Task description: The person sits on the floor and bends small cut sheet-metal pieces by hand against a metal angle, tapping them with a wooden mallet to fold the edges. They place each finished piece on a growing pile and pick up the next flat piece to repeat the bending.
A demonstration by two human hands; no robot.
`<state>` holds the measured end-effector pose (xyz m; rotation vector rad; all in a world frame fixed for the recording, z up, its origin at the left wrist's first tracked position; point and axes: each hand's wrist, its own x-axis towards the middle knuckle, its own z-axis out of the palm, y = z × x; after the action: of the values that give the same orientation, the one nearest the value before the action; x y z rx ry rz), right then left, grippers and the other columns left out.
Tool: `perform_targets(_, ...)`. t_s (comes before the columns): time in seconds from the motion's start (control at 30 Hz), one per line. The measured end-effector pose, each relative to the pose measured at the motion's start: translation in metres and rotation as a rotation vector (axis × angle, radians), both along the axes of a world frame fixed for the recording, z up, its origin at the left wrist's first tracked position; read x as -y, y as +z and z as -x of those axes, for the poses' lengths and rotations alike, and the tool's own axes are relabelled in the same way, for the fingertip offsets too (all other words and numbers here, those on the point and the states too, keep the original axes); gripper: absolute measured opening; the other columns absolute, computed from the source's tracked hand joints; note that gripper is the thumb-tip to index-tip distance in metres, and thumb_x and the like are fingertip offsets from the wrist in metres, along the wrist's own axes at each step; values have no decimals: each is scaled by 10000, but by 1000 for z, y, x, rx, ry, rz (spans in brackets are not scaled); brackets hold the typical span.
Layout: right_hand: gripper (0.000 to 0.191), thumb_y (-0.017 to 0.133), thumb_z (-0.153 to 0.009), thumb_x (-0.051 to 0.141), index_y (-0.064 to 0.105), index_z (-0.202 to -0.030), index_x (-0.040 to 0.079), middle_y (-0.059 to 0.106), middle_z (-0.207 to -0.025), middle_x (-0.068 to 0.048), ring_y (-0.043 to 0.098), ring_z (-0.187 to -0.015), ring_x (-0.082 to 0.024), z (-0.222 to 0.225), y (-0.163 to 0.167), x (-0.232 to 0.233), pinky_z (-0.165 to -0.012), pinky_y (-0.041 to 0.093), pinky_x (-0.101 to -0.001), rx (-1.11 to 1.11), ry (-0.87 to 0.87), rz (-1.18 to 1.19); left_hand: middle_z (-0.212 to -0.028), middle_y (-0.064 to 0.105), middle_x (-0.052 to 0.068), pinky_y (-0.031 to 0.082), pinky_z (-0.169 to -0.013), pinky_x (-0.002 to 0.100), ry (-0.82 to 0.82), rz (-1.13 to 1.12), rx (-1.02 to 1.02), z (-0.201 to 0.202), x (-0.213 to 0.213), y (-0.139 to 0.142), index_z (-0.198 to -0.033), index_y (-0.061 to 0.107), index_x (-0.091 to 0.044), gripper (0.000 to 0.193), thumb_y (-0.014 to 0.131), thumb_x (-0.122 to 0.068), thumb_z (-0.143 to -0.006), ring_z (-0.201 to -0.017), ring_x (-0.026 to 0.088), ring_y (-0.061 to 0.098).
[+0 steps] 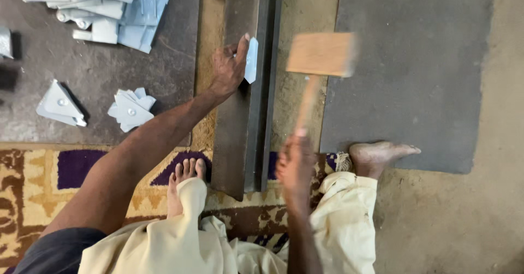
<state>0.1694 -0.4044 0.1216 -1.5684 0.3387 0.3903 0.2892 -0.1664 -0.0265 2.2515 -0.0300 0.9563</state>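
Left hand (228,66) pinches sheet-metal piece (251,60) against steel angle bar (245,88); right hand (295,167), blurred, apparently grips wooden mallet (321,54).

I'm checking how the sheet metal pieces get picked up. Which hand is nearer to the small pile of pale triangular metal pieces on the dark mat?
Left. The left hand holds a metal piece just right of the pile; the right hand grips a wooden mallet farther right.

Pale, smooth wooden mallet (321,54) at upper centre; dull dark steel beam (245,115); matt grey sheet-metal piece (251,60); coarse patterned woven rug (33,181) at lower left.
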Motion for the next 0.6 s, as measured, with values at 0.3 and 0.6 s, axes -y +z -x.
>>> perform_targets(0.3,493,426,-1092,593,569,-936,148,465,-615,32,395,-425,-55,11,14,27,-326,360,-249,493,-205,-251,-610,645,86,515,-480,427,79,637,-291,-8,5,-11,-858,726,46,598,548,-484,-1069,-498,167,635)
perform_targets(0.6,505,406,-1061,627,540,-898,168,434,-595,43,367,-413,-62,18,-12,39,-316,330,-253,213,-192,-227,-703,659,216,461,-473,445,117,334,-211,-14,5,-13,-1169,751,-37,332,564,-301,-1092,-507,322,581)
